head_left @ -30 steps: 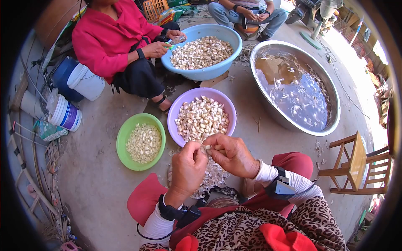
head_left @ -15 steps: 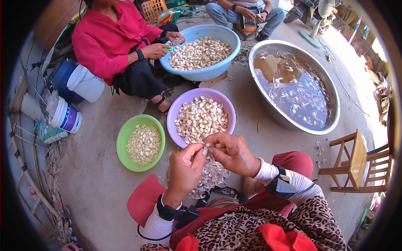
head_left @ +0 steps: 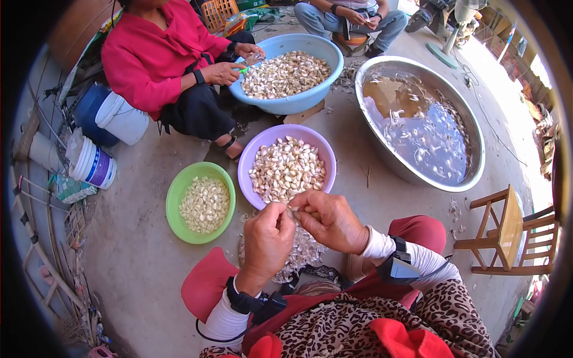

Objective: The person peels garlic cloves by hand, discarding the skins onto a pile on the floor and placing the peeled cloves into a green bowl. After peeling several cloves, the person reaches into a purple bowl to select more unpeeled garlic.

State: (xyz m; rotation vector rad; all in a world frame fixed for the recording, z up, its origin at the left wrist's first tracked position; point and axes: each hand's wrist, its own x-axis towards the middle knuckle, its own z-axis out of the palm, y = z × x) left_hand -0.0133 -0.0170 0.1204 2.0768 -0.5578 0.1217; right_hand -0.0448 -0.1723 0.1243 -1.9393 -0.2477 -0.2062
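My left hand and my right hand meet at the fingertips just in front of the purple basin. Both are pinched around a small pale garlic clove, mostly covered by the fingers. Unpeeled garlic cloves fill the purple basin. To its left, a green basin holds smooth, pale peeled cloves. Below my hands lies a heap of papery garlic skins on the floor.
A co-worker in a red top handles something over a blue basin of garlic. Another person sits behind. A metal tub of water with floating skins stands right, near a wooden chair. White buckets stand left.
My left hand has turned inward, its fingers curled more tightly against the right fingertips. My right hand has shifted slightly left.
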